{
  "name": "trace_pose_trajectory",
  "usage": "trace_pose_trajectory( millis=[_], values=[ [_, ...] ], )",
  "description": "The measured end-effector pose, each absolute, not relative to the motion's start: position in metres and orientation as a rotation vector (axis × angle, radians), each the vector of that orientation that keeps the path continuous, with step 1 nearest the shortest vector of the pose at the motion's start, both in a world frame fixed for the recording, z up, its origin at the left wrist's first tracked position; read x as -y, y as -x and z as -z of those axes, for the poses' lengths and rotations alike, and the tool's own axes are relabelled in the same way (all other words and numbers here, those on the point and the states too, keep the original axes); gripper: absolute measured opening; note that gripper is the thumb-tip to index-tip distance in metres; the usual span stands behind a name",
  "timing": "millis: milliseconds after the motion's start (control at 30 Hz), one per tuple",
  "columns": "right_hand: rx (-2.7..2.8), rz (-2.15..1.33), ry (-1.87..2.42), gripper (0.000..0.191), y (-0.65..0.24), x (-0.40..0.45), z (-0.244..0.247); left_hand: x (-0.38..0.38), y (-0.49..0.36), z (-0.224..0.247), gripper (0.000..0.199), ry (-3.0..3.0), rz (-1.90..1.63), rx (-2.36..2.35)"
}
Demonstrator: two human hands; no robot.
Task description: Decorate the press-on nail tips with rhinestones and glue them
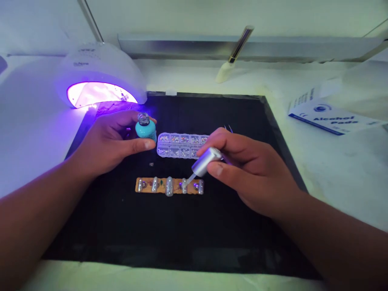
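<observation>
My left hand [117,139] is closed around a turquoise nail polish bottle [145,129], whose neck is uncapped and points up. Between the thumb and fingers of my right hand [239,161] is the silver-capped nail polish brush [203,161], slanting down to the left. Its tip meets or nearly meets the fourth nail tip from the left [184,186]. Several shiny, silvery nail tips stand in a row across a wooden strip [148,186]. Behind the strip lies a clear rhinestone case [175,145] with small compartments, its right end hidden by my right hand.
A white nail lamp [103,68] glows purple at the back left. Everything in the middle lies on a black mat [151,230]. A brush bottle with a dark, long cap [241,44] stands at the back. An alcohol pads box [330,115] lies right. Tweezer tips [228,128] show behind my right hand.
</observation>
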State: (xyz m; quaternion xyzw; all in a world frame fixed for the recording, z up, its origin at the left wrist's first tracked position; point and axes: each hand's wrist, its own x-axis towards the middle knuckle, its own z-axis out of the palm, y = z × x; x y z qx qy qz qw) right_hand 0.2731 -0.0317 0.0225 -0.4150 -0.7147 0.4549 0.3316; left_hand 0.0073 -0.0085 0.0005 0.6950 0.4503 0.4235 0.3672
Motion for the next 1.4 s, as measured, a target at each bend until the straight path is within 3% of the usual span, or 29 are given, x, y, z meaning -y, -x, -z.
trace_pose_trajectory(
  millis=[667, 1000, 1400],
  values=[
    [1.72, -1.219, 0.967, 0.006, -0.277, 0.029, -0.016, 0.008, -0.011, -0.007, 0.03, -1.677, -1.009, -1.186],
    [1.72, -1.118, 0.982, 0.016, -0.278, 0.022, -0.022, 0.004, -0.009, -0.02, 0.023, -1.795, -0.784, -1.299],
    [1.772, -1.092, 1.009, 0.028, -0.295, 0.012, 0.0, -0.007, -0.01, 0.003, 0.027, -1.992, -0.674, -1.22]
  ],
)
